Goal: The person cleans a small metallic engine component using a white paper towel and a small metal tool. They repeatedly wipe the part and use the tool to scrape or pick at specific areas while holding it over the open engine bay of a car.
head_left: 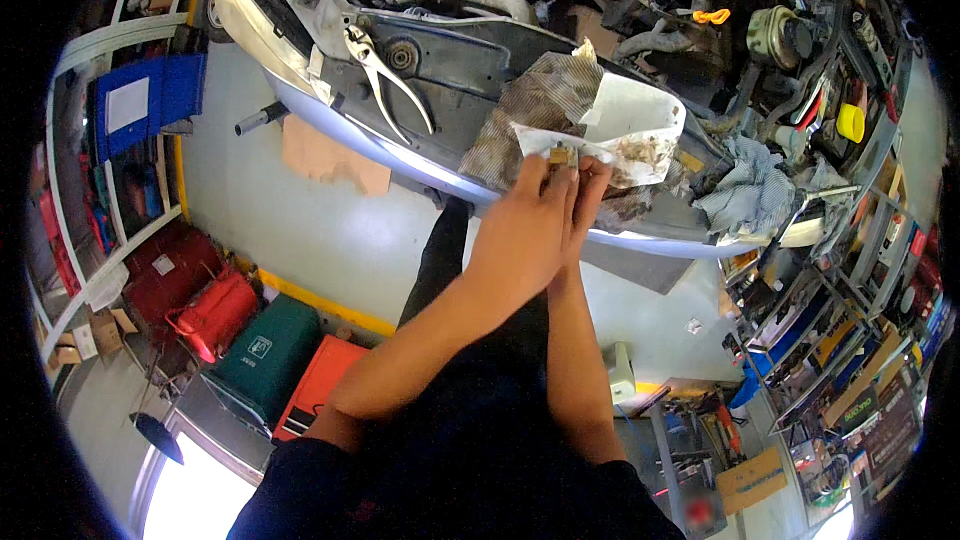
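Observation:
My left hand (517, 240) and my right hand (588, 202) meet over the front edge of an open car engine bay, fingers closed together. A small brass-coloured metal part (560, 156) shows at the fingertips of both hands; its exact kind is too small to make out. Just beyond it lies a white plastic container (648, 112), cut open and smeared with brown dirt. To its left a grey striped cloth (535, 105) is spread over the front panel. Farther left, slip-joint pliers (378, 70) rest with their handles spread.
A crumpled blue-grey cloth (752, 185) lies at the right of the car's front bumper (380, 148). Hoses and the engine fill the far side. Cluttered shelves (850, 340) stand at right. A green bin (262, 355) and a red bag (215, 313) are at lower left.

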`<control>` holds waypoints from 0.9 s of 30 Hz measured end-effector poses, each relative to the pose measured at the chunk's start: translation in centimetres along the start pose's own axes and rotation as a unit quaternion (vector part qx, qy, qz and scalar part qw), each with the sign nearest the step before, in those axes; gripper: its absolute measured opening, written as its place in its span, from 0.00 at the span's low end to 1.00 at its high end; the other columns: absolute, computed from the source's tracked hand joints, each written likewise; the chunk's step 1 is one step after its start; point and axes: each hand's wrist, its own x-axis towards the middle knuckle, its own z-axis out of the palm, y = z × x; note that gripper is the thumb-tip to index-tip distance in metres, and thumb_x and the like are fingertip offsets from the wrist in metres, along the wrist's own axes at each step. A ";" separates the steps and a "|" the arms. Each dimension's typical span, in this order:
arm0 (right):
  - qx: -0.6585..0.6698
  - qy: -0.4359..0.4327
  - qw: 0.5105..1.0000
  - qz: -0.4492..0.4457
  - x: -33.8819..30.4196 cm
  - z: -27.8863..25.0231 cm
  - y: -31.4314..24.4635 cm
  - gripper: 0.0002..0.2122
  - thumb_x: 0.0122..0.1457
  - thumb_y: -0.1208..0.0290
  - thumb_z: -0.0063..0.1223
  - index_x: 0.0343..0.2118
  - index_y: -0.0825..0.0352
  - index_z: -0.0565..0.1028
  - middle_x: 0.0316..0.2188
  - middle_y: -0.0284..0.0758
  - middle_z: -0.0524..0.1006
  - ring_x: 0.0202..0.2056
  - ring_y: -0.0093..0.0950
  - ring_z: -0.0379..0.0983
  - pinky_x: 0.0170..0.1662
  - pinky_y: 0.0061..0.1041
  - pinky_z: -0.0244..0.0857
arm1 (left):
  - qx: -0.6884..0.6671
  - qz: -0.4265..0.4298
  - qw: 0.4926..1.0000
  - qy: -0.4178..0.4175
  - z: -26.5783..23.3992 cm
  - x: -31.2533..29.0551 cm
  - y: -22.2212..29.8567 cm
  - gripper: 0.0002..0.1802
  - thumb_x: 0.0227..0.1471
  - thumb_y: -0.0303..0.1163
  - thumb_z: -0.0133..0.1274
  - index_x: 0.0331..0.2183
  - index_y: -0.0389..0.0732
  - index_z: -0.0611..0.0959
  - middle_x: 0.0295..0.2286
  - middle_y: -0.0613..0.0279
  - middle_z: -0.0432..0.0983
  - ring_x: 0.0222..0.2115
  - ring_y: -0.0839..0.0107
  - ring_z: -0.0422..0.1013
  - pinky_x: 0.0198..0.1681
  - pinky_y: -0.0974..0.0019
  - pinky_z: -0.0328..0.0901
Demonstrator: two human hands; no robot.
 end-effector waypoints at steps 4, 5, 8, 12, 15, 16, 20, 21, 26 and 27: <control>-0.002 -0.037 0.999 -0.011 0.4 -0.4 0.2 0.09 0.78 0.68 0.37 0.51 0.69 0.63 0.42 0.36 0.69 0.43 0.24 0.68 0.49 0.27 0.65 | -0.005 0.007 1.000 0.010 0.5 0.2 -0.6 0.21 0.62 0.33 0.57 0.54 0.36 0.81 0.43 0.46 0.70 0.35 0.45 0.79 0.37 0.49 0.77; -0.021 -0.026 0.999 -0.014 0.1 -0.6 0.4 0.09 0.78 0.68 0.37 0.51 0.69 0.63 0.42 0.36 0.70 0.42 0.24 0.68 0.49 0.27 0.65 | -0.008 0.003 1.000 0.009 0.7 0.6 -0.8 0.21 0.62 0.33 0.57 0.54 0.36 0.81 0.43 0.46 0.70 0.35 0.45 0.79 0.36 0.48 0.77; -0.037 -0.009 0.999 -0.010 0.0 -0.2 0.4 0.10 0.78 0.67 0.37 0.51 0.68 0.63 0.41 0.36 0.71 0.42 0.24 0.69 0.49 0.27 0.65 | 0.020 0.002 1.000 0.002 0.3 -0.8 -0.1 0.21 0.61 0.33 0.57 0.54 0.37 0.81 0.43 0.47 0.70 0.34 0.44 0.79 0.36 0.48 0.77; -0.032 -0.028 0.999 -0.010 -0.3 -1.4 1.6 0.10 0.78 0.66 0.38 0.52 0.68 0.63 0.42 0.37 0.72 0.40 0.25 0.70 0.48 0.27 0.66 | 0.000 0.003 1.000 -0.005 0.1 -0.5 -0.1 0.21 0.61 0.33 0.57 0.54 0.38 0.81 0.42 0.46 0.70 0.34 0.44 0.79 0.36 0.47 0.76; 0.005 -0.012 1.000 0.024 0.3 0.0 0.0 0.10 0.78 0.66 0.38 0.51 0.68 0.63 0.41 0.37 0.72 0.40 0.25 0.69 0.48 0.28 0.66 | 0.007 0.009 1.000 -0.001 0.1 0.3 -0.4 0.22 0.61 0.33 0.57 0.55 0.39 0.81 0.42 0.46 0.70 0.34 0.44 0.79 0.36 0.48 0.76; 0.024 -0.005 0.998 0.053 -0.1 0.0 -0.3 0.10 0.78 0.65 0.38 0.51 0.68 0.63 0.41 0.37 0.71 0.40 0.26 0.69 0.49 0.29 0.65 | 0.004 0.017 1.000 0.007 0.2 -0.5 -0.2 0.22 0.61 0.33 0.57 0.55 0.39 0.80 0.42 0.46 0.70 0.34 0.44 0.79 0.36 0.48 0.76; -0.083 -0.023 0.996 -0.031 0.6 -0.9 1.3 0.11 0.77 0.64 0.38 0.50 0.68 0.63 0.41 0.36 0.69 0.42 0.26 0.67 0.50 0.30 0.63 | 0.003 0.000 1.000 -0.007 0.3 1.0 -0.5 0.21 0.61 0.32 0.57 0.55 0.39 0.80 0.42 0.46 0.70 0.36 0.44 0.79 0.37 0.50 0.76; -0.053 -0.026 0.998 -0.015 0.2 -1.2 1.6 0.11 0.77 0.64 0.38 0.50 0.68 0.63 0.41 0.36 0.68 0.42 0.26 0.67 0.50 0.30 0.63 | 0.003 -0.004 1.000 -0.005 0.1 0.5 -0.2 0.20 0.61 0.32 0.57 0.54 0.39 0.81 0.42 0.45 0.70 0.36 0.44 0.79 0.38 0.50 0.76; -0.030 -0.032 0.999 -0.010 0.3 -1.1 1.3 0.11 0.77 0.66 0.38 0.52 0.69 0.63 0.43 0.36 0.66 0.44 0.26 0.65 0.49 0.29 0.63 | -0.005 -0.007 1.000 -0.011 0.2 0.5 -0.4 0.20 0.61 0.33 0.57 0.53 0.39 0.82 0.42 0.45 0.70 0.38 0.44 0.79 0.38 0.49 0.76; -0.018 -0.024 1.000 0.007 -0.4 -1.2 1.1 0.11 0.77 0.66 0.39 0.52 0.69 0.63 0.43 0.36 0.66 0.44 0.26 0.65 0.49 0.29 0.63 | -0.012 -0.011 1.000 -0.009 0.1 -0.1 -0.3 0.19 0.61 0.33 0.57 0.53 0.38 0.82 0.42 0.45 0.70 0.38 0.44 0.79 0.38 0.48 0.76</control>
